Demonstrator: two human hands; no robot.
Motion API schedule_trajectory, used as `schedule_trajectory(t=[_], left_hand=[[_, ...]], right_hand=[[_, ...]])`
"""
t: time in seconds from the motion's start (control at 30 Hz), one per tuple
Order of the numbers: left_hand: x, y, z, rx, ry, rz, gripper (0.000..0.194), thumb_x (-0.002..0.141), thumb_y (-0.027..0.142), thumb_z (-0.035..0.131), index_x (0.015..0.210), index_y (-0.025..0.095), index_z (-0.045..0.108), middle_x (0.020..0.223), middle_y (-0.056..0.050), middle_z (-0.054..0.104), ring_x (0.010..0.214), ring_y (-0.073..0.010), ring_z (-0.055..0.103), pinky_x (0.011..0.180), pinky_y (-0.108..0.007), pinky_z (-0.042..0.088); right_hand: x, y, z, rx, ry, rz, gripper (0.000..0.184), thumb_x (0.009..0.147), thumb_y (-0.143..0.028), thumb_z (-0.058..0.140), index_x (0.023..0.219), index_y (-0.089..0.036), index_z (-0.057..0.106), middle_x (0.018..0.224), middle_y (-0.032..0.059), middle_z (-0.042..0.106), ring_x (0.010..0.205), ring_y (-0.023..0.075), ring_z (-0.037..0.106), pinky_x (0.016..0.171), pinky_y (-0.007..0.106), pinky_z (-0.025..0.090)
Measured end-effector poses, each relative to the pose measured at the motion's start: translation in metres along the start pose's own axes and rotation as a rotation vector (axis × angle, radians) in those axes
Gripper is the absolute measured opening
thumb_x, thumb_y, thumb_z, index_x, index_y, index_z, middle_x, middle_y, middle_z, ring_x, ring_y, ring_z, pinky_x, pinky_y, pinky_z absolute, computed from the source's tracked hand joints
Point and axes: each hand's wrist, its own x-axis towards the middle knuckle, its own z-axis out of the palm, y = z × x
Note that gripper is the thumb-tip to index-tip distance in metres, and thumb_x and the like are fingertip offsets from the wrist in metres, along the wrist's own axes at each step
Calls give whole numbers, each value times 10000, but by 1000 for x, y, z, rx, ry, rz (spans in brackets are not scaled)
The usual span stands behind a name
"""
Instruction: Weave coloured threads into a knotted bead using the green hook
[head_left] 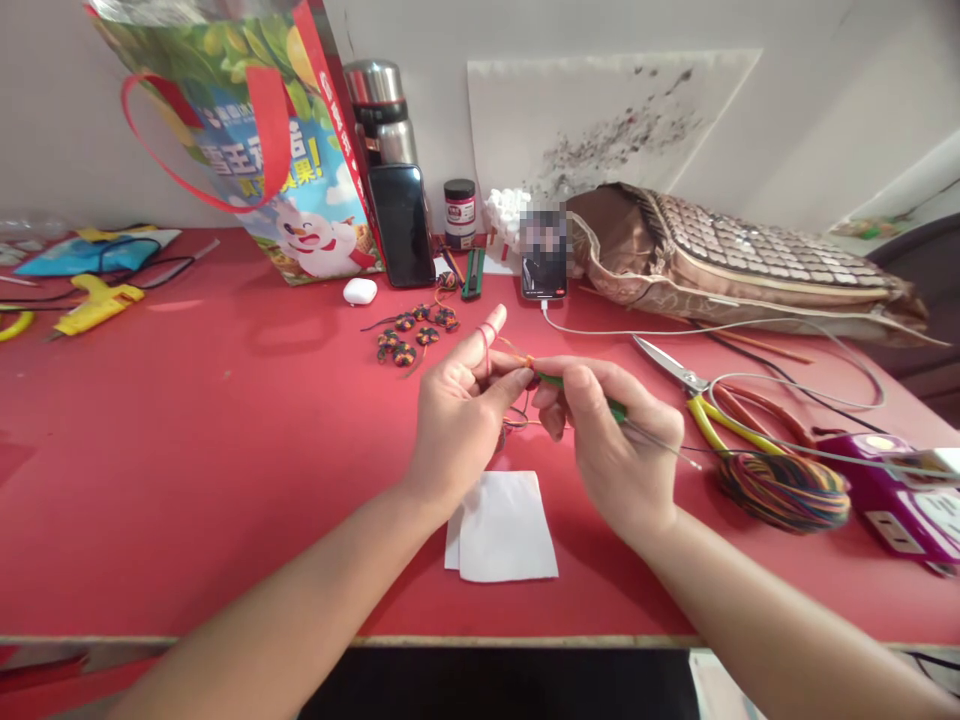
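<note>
My left hand (pixel 465 405) pinches a small piece of crochet work (pixel 531 366) in dark and orange yarn, mostly hidden by the fingers. A strand of yarn (pixel 487 345) wraps round its raised index finger. In my right hand (pixel 622 430) is a crochet hook (pixel 616 410) with a green handle, its tip end at the small piece. The hook's thin metal end sticks out behind the hand. Loose yarn (pixel 517 418) hangs below the fingers. Beyond the hands lie several small round multicoloured crocheted pieces (pixel 405 354). A folded white paper (pixel 508 525) lies below the hands.
At right are scissors (pixel 701 390), a multicoloured yarn ball (pixel 784 490), a purple power strip (pixel 892 490) and a white cable (pixel 637 331). Behind stand a shopping bag (pixel 315 235), two phones (pixel 403 225), a jar (pixel 460 212) and a sequinned bag (pixel 750 250). A yellow glue gun (pixel 97 305) lies left.
</note>
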Motion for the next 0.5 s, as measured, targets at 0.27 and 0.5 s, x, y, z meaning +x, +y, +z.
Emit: schedule_trajectory(t=[0.27, 0.5], left_hand=[[4, 8, -3, -122, -56, 13, 936, 738, 219, 1000, 1596, 162, 629, 798, 40, 786, 810, -130, 726, 828, -255, 593], [0, 6, -3, 36, -49, 21, 895, 822, 198, 933, 1649, 189, 592, 817, 28, 775, 770, -132, 677, 713, -255, 532]], right_hand=[[1, -1, -8, -82, -161, -243, 208, 1120, -323, 679, 1161, -245, 867, 808, 5, 722, 654, 129, 636, 619, 299, 555], [3, -4, -9, -233, -120, -158, 205, 1097, -337, 718, 1002, -235, 869, 770, 9, 762, 635, 131, 660, 590, 290, 552]])
